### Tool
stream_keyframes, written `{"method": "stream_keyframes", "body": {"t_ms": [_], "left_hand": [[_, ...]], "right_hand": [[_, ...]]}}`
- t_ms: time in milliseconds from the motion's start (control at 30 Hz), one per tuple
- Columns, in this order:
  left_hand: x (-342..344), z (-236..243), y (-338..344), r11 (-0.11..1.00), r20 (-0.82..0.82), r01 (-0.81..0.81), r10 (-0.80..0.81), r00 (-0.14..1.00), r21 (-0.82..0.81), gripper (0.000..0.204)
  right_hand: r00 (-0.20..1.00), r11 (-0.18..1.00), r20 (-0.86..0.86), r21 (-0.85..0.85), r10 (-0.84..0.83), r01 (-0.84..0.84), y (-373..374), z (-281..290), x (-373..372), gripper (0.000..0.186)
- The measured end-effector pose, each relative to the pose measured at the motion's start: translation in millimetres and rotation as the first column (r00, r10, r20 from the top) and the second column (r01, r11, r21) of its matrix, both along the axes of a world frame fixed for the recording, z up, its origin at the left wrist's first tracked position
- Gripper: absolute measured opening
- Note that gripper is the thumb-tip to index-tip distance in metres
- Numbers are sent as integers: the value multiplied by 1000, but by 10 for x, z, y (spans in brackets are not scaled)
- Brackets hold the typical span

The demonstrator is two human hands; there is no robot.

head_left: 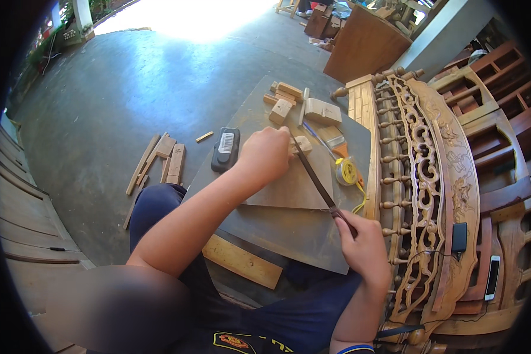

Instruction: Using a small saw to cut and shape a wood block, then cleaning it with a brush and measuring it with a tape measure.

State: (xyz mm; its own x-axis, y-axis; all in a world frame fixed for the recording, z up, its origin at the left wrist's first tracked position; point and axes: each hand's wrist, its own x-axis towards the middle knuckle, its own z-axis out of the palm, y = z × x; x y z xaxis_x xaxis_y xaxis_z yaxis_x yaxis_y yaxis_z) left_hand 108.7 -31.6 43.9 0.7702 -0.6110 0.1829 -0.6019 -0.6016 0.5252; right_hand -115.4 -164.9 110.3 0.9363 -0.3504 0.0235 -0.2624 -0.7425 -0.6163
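Observation:
In my right hand [361,245] is the brown handle of a long dark file [314,175]. Its blade slants up and left over a board and ends beside my left hand [264,154]. That hand is closed against a small pale wooden block [302,145], which pokes out past the fingers under the blade. My fingers hide most of the block's left side, and whether they also touch the file's tip is hard to see. Close to my left wrist lies a black case with a white label [225,150]. A yellow tape measure [347,171] and a paintbrush [336,141] lie right of the file.
Several wood blocks [323,112] sit at the work board's [301,236] far side. Wood strips [176,163] lie on the floor at left. A carved wooden panel with turned spindles [416,159] stands along the right, with a phone [492,277] and a small black box [459,237] there.

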Motion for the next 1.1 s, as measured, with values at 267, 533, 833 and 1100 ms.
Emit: {"method": "stream_keyframes", "body": {"t_ms": [267, 533, 833, 1100], "left_hand": [[1, 34, 0, 997, 23, 76, -76, 997, 12, 31], [-105, 64, -49, 994, 42, 97, -99, 994, 42, 31], [-420, 68, 176, 995, 45, 84, -87, 995, 54, 30], [-680, 181, 252, 983, 15, 137, -140, 990, 123, 28]], "right_hand": [[994, 999, 103, 39, -41, 37, 45, -174, 192, 21], [998, 998, -17, -10, -63, 63, 62, 187, -111, 20], [997, 1000, -78, 9, 12, -11, 22, 332, -286, 19], [991, 996, 109, -47, 80, -75, 150, -188, 206, 20]]}}
